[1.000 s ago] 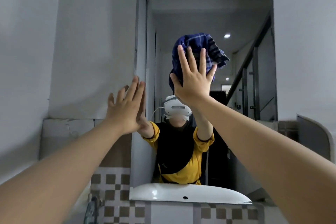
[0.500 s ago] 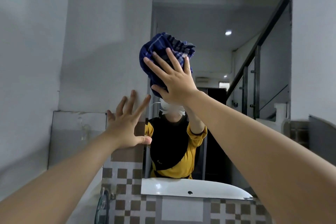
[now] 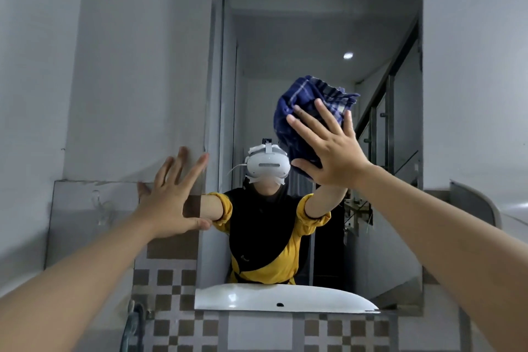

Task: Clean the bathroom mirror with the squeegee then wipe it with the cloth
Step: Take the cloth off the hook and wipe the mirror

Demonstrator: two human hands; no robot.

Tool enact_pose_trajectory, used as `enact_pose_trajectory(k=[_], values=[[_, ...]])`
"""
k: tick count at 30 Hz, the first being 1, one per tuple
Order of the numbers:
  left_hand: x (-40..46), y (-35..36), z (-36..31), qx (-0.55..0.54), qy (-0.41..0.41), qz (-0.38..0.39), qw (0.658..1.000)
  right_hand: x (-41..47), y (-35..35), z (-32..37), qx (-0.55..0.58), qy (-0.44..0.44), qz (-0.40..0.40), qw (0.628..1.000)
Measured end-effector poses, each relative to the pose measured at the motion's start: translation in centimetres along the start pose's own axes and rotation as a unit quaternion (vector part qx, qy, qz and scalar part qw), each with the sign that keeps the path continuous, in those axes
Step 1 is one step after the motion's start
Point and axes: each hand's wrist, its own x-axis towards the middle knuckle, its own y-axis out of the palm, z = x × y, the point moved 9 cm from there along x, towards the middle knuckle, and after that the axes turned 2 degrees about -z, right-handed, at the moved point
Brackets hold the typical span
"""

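The bathroom mirror (image 3: 314, 37) hangs on the grey wall straight ahead, framed in dull metal. My right hand (image 3: 328, 151) presses a bunched blue checked cloth (image 3: 308, 100) flat against the glass, right of the mirror's middle, fingers spread over the cloth. My left hand (image 3: 174, 203) rests open on the wall beside the mirror's left edge, fingers spread, holding nothing. The glass reflects a person in a yellow and black top with a white headset. No squeegee is in view.
A white basin shows as a reflection along the mirror's lower edge (image 3: 285, 298). Brown and white checked tiles (image 3: 168, 288) cover the wall below. A grey panel (image 3: 85, 214) sits left of the mirror, and a dark tap fitting (image 3: 134, 320) stands at lower left.
My right hand has slid the cloth across the glass, from the left side back to the right and slightly down. My left hand stays braced by the mirror's left edge.
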Motion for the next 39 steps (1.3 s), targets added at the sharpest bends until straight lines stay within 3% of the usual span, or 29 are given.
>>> enact_pose_trajectory(k=[13, 17, 25, 34, 39], values=[[-0.5, -0.3, -0.5, 0.038, -0.038, -0.032, 0.998, -8.7, -1.7, -10.7, 0.029, 0.208, -0.051, 0.976], [-1.0, -0.3, -1.0, 0.043, -0.041, -0.053, 0.997, -11.6, -1.0, -9.2, 0.062, 0.326, -0.076, 0.940], [-4.9, 2.0, -1.5, -0.020, -0.002, -0.109, 0.994, -12.2, 1.1, -2.1, 0.088, 0.443, -0.093, 0.887], [-6.4, 4.4, 0.2, -0.054, 0.018, -0.108, 0.992, -6.2, 2.6, 6.9, 0.099, 0.370, -0.081, 0.920], [-6.7, 5.6, 1.5, -0.019, 0.043, -0.095, 0.994, -1.5, 2.9, 10.8, 0.094, 0.304, -0.082, 0.944]])
